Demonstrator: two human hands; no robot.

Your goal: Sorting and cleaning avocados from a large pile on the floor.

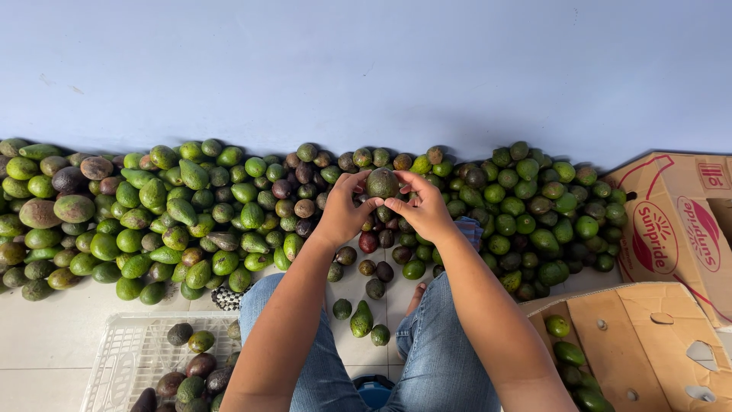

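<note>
I hold one dull green avocado (382, 183) pinched between my left hand (342, 214) and right hand (427, 211), fingertips closed round it, lifted above the avocado heap (191, 214) so its skin faces me.

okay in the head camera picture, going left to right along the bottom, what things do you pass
White plastic crate with a few avocados in it → left hand → the avocado held between both hands → right hand → open cardboard box with green avocados in it.
</note>
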